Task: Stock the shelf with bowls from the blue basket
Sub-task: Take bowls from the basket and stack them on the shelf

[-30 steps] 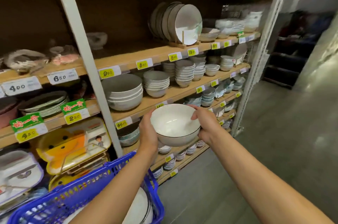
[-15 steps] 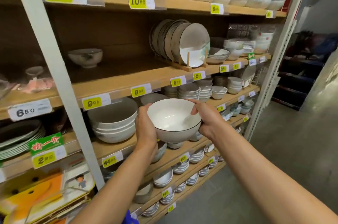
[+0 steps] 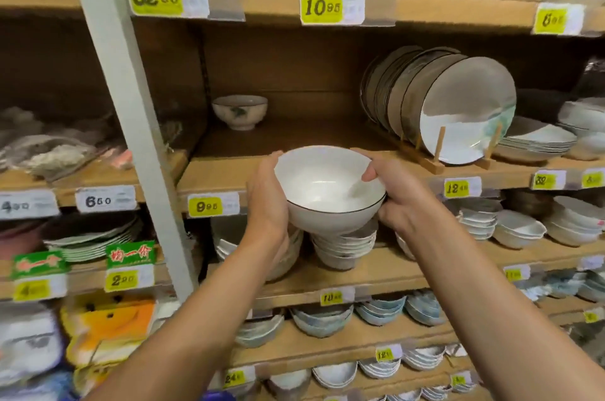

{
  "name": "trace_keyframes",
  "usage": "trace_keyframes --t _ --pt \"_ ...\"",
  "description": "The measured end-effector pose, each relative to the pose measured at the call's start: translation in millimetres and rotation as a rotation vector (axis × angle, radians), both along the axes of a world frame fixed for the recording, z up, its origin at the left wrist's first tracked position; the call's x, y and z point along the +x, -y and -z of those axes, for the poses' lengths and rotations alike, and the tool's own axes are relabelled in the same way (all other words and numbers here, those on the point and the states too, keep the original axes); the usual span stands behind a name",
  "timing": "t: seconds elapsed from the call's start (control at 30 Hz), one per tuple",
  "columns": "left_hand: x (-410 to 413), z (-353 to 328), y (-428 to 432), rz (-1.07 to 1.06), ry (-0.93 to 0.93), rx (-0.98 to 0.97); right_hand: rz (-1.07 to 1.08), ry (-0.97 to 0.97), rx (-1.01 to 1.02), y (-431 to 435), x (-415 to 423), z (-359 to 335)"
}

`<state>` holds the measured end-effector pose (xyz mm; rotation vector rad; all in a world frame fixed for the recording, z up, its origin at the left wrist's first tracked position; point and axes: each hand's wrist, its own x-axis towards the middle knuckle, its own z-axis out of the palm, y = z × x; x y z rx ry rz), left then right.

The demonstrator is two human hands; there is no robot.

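Observation:
A white bowl with a thin dark rim (image 3: 324, 184) is held in the air in front of the wooden shelf (image 3: 222, 174) that carries the 9.95 tag. My left hand (image 3: 266, 200) grips its left side and my right hand (image 3: 397, 194) grips its right side, thumb over the rim. The bowl is level with the shelf's front edge and tilted slightly toward me. The blue basket shows only as a sliver (image 3: 217, 395) at the bottom edge.
A small patterned bowl (image 3: 240, 111) stands at the back of that shelf. Plates stand upright in a wooden rack (image 3: 451, 105) to the right. Stacked bowls (image 3: 343, 246) fill the shelf below. A grey upright post (image 3: 131, 112) divides the shelving on the left.
Both hands have lifted the bowl from near the basket up to the height of the 9.95 shelf. My view has moved closer to the shelving, and the basket has dropped almost out of sight.

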<state>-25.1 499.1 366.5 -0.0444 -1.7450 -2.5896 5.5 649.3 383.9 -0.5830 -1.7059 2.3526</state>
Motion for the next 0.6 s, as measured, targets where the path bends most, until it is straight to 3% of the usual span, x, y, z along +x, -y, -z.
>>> trace_keyframes --t 0.27,0.6 --pt "-24 -31 -5 -0.236 -0.052 -0.066 -0.223 -0.113 -0.033 -8 -62 -34" --pt "-103 -44 11 -0.303 0.033 0.057 -0.174 -0.054 0.026 22 -136 -55"
